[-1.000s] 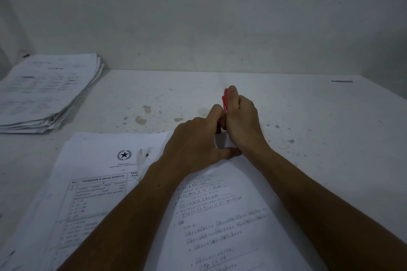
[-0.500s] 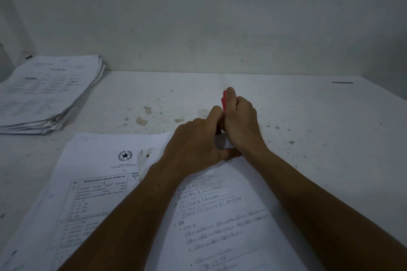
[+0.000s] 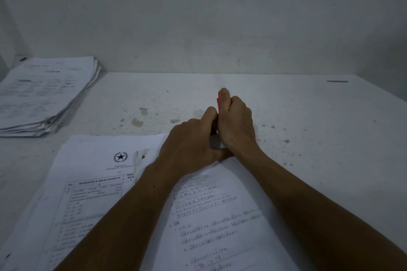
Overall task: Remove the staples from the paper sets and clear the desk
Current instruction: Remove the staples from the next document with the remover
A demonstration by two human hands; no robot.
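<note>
Working staple out of top paper set (image 3: 220, 215), far corner, hidden under my hands. I judge best approach: keep red tool (image 3: 219, 101) low and flat, lever slowly, pin sheets so corner doesn't tear.

Right hand (image 3: 236, 121) fisted round red tool, thumb up along it, forearm angled in from near right. Left hand (image 3: 191, 143) fingers curled at corner beside tool, thumb flat on paper; whether pinching sheet, cannot tell.

Second set (image 3: 92, 174) underneath, left. Stack (image 3: 44, 94) far left on desk (image 3: 308, 127).
</note>
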